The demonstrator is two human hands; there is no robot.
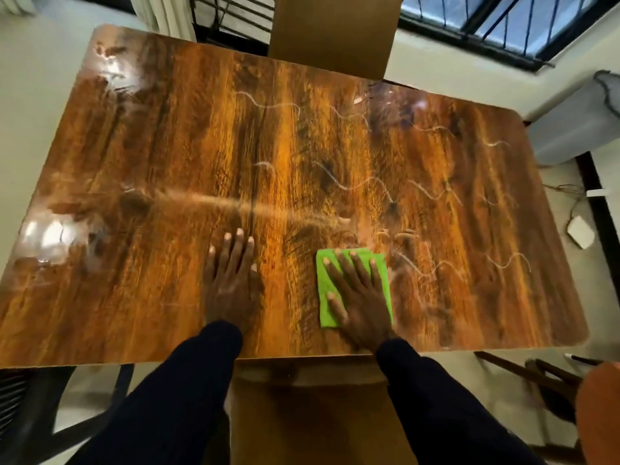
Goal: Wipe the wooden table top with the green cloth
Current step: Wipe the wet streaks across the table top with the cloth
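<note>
- Looking down on the wooden table top (302, 146), which fills most of the view; its front left corner is cut off by the frame edge.
- Glare patches (50, 233) on the left side wash out the grain there; the surface beneath is hard to make out.
- A dark chair frame (33, 414) shows under the near left edge, blurred and partly out of frame.
- The left hand (231, 280) lies flat on bare wood near the front edge, fingers straight and close together, holding nothing. Its dark sleeve (188, 380) hides the wrist.
- A brown chair back (335, 28) stands at the far edge, top cut off.
- Thin white wavy lines (362, 186) run across the middle and right of the table; what they are made of cannot be told.
- The green cloth (322, 280) lies folded on the table, right of centre and near the front edge.
- The right hand (359, 297) presses flat on the cloth, fingers spread, covering its middle.
- A barred window (486, 21) shows top right, only partly in view.
- A pale box-like unit (570, 129) stands beyond the right edge, its shape unclear.
- A small white device (580, 231) with a cable lies on the floor.
- An orange shape (600, 414) at bottom right is blurred and cut off.
</note>
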